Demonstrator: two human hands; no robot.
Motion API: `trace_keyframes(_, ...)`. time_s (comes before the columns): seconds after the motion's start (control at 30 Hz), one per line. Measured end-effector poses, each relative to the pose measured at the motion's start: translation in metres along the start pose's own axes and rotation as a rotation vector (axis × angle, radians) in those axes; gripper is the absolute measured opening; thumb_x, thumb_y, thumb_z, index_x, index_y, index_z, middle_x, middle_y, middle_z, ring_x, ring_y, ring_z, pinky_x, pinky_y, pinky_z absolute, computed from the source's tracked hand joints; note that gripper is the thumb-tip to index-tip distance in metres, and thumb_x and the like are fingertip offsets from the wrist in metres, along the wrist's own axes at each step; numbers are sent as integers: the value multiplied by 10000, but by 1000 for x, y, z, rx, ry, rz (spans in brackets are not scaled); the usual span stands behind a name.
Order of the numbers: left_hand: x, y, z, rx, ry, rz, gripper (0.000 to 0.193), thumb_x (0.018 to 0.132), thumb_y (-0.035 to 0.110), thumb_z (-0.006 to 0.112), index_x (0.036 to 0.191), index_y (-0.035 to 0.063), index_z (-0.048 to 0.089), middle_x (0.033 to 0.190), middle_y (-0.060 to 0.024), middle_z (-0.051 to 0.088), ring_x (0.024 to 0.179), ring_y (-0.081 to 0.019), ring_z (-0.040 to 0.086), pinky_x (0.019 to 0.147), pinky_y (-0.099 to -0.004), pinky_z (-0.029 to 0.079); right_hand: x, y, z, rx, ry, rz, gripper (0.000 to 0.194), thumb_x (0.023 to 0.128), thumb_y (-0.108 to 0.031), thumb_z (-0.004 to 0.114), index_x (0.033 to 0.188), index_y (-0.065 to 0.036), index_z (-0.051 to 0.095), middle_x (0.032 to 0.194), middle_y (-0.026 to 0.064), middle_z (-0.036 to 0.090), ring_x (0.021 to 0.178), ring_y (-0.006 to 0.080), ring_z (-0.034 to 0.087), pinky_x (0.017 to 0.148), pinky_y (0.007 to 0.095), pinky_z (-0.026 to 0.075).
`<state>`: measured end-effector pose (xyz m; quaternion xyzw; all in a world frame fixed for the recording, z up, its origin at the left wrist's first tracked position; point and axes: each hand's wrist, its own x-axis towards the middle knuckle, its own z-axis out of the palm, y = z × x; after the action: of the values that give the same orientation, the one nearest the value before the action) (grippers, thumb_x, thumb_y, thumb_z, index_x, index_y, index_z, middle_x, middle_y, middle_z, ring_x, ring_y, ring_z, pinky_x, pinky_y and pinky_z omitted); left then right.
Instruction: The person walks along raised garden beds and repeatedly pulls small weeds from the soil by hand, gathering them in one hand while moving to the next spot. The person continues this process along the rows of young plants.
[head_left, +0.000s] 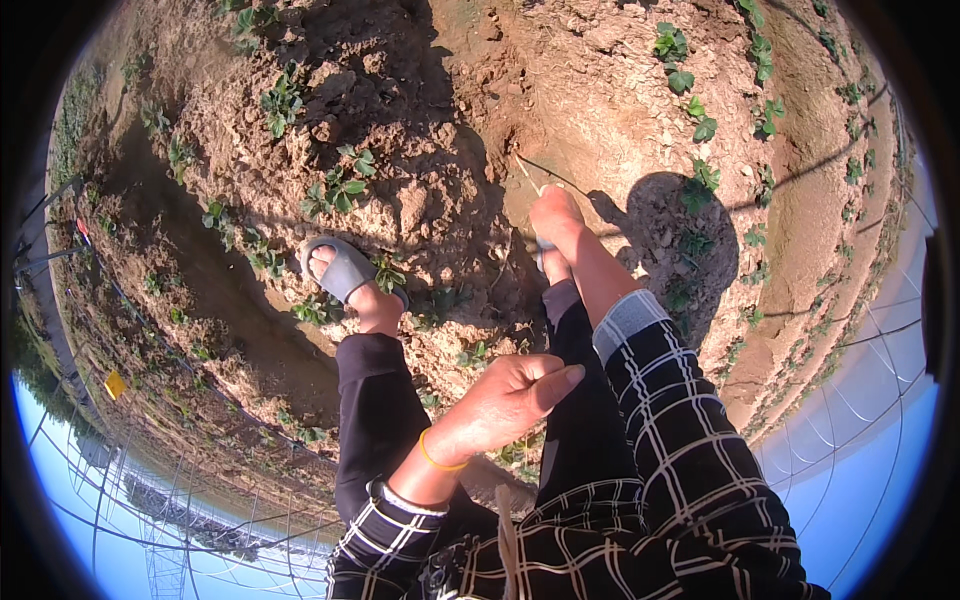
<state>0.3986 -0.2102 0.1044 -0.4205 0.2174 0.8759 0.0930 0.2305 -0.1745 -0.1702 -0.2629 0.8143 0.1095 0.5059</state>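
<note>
My right hand (556, 214) is closed around the near end of a thin pale stick (527, 175), whose far end points at the reddish soil of a furrow. My left hand (517, 397), with a yellow band at the wrist, is curled with the thumb against the bent fingers above my dark trousers. Whether it holds something small is hidden. Below and ahead lies a soil ridge with leafy seedlings (339, 187). A grey slide sandal (341, 268) is on my left foot, beside a small seedling (389, 276); my right foot is partly hidden behind my right arm.
Cloddy raised beds with rows of seedlings (697, 191) run on both sides, with furrows (202, 247) between them. A yellow card (115, 385) stands at the left. Thin wires or hoops (889, 360) cross the edges of the view. A drawstring (508, 540) hangs at my waist.
</note>
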Motion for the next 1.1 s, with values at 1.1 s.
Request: trace_keyframes(1.1,-17,7,-26,40,32,165,450,1009,241,582,657,7,429,589,0,321,613,-61,306,508,-312,299,-22,53,-66,-375,18,-401,174,853,-126,542,943,-24,652,947,262,674,959,430,647,826,501,514)
